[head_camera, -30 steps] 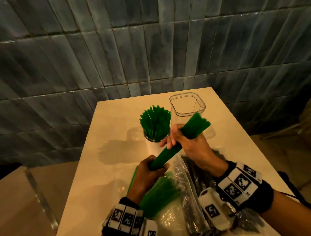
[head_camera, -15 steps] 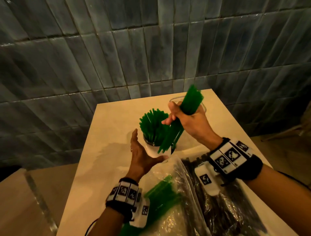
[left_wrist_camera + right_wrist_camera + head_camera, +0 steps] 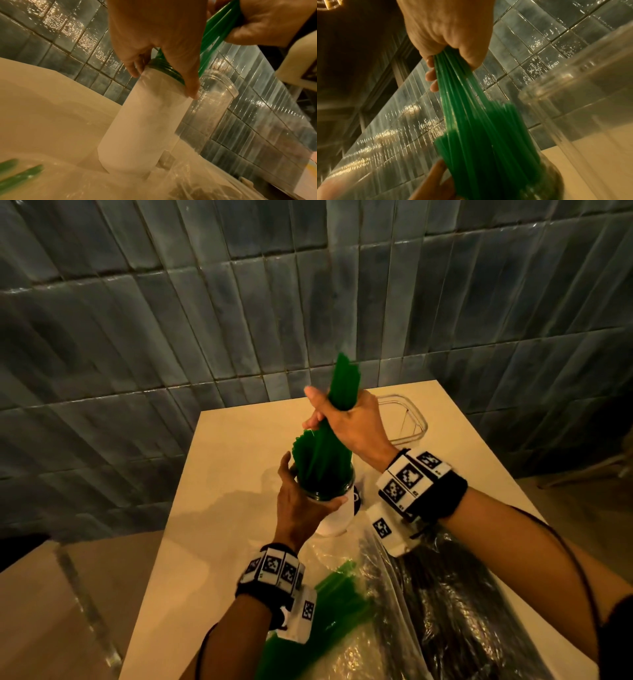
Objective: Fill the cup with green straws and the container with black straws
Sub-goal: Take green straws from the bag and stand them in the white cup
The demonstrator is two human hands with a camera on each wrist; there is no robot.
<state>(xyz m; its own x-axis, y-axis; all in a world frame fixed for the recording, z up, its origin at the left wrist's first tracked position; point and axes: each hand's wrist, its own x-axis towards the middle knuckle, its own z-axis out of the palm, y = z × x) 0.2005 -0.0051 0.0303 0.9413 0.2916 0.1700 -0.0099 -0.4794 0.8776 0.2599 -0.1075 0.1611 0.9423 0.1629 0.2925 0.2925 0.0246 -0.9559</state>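
Observation:
A white cup [image 3: 337, 517] [image 3: 140, 129] stands mid-table, crowded with green straws [image 3: 320, 463]. My left hand [image 3: 301, 498] [image 3: 164, 59] grips the cup around its rim, fingers curled on its wall. My right hand [image 3: 346, 422] [image 3: 447, 44] holds a bundle of green straws [image 3: 344, 386] [image 3: 471, 108] upright above the cup, lower ends down among the straws inside. The clear container [image 3: 406, 419] [image 3: 212, 108] stands behind the cup, with no straws visible in it. Black straws [image 3: 455, 604] lie in a plastic bag at front right.
More green straws [image 3: 325, 604] lie in a clear plastic bag [image 3: 346, 655] at the table's near edge. The beige table [image 3: 233, 460] butts against a grey tiled wall [image 3: 239, 302]. Floor shows to the left of the table.
My right hand has swung the bundle upright and lowered its ends into the cup. My left hand, first on the bundle, then open, now grips the cup.

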